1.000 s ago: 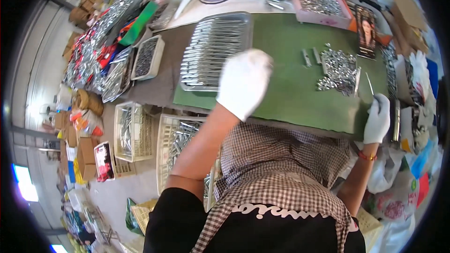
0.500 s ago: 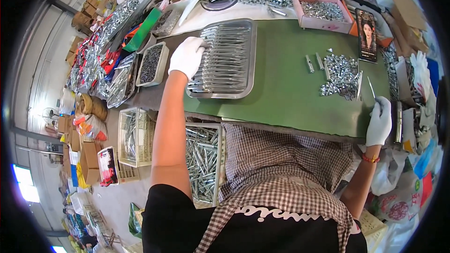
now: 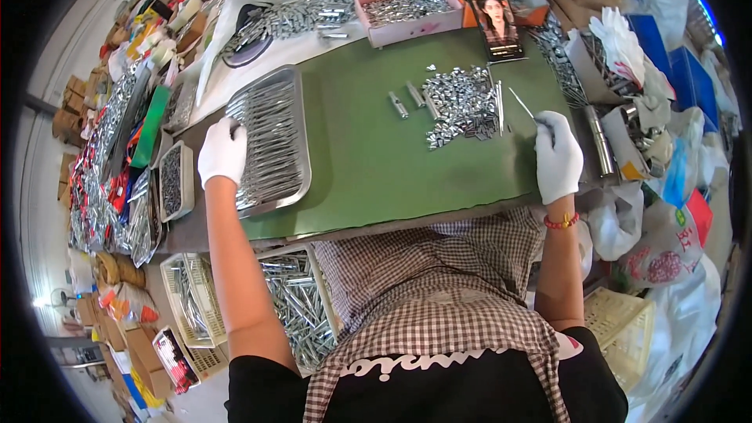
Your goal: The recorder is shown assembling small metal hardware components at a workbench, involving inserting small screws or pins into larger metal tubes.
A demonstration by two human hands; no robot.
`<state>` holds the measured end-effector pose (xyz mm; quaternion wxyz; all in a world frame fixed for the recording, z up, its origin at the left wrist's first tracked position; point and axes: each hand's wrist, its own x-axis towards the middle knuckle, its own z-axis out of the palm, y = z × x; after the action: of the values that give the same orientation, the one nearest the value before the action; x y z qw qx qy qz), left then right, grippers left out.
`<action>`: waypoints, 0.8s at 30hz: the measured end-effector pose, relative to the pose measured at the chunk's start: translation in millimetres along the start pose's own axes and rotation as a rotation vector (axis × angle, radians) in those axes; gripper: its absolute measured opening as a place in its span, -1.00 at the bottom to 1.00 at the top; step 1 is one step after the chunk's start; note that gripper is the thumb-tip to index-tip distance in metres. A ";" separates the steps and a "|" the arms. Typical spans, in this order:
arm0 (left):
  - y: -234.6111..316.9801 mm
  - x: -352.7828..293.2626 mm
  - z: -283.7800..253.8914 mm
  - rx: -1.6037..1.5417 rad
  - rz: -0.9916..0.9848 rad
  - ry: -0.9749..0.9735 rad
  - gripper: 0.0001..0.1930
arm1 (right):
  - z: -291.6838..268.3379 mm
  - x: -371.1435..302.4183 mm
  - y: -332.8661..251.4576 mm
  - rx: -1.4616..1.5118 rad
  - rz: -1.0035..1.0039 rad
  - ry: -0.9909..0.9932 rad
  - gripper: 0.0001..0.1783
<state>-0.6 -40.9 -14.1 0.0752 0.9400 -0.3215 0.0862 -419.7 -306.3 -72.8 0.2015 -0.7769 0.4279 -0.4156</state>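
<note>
On the left of the green work surface stands a metal tray (image 3: 303, 153) packed with rows of slim silver metal rods (image 3: 270, 141). My left hand (image 3: 222, 152), in a white glove, is at the tray's left edge by the rod ends. Its fingers are curled in, and whether they grip anything is hidden. At the right, my gloved right hand (image 3: 558, 158) pinches a thin pointed metal rod (image 3: 521, 103) that sticks out toward the upper left. Left of it lies a pile of small silver metal parts (image 3: 462, 103). Short metal cylinders (image 3: 398, 105) lie beside the pile.
A pink box (image 3: 409, 14) of small parts stands at the back, beside a propped phone (image 3: 495, 19). Left of the tray is a bin (image 3: 186, 180) of dark small pieces. Crates of metal tubes (image 3: 301, 305) stand below the table edge. White gloves (image 3: 619, 43) lie at right.
The view has swung to the right, so the table appears farther left. My left hand remains by the tray's left side, fingers more curled. The thin rod stays in my right hand.
</note>
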 end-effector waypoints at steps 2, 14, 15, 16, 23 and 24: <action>-1.7 0.7 1.6 -0.011 0.007 -0.006 -0.63 | -1.3 1.6 -1.3 -0.004 -0.003 0.007 -0.86; 179.1 -51.9 3.0 -0.123 0.661 0.041 -0.71 | -7.3 2.5 13.0 0.185 -0.045 -0.062 -0.76; 185.9 -50.2 11.5 -0.125 0.693 0.061 -0.70 | -3.5 2.8 13.3 0.265 -0.030 -0.045 -0.75; 188.2 -46.0 21.9 -0.081 0.720 0.122 -0.70 | -2.0 3.3 12.1 0.345 -0.013 -0.028 -0.73; 193.7 -46.0 24.6 -0.051 0.723 -0.028 -0.87 | -11.5 4.2 1.8 0.058 -0.126 0.060 -0.77; 188.0 -51.8 25.9 -0.100 0.744 0.025 -0.89 | -11.7 4.1 1.5 0.057 -0.121 0.062 -0.77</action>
<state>-154.0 -162.4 -34.0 0.0886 0.7531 -0.6438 0.1031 -428.9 -310.0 -65.2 0.1844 -0.7820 0.3743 -0.4630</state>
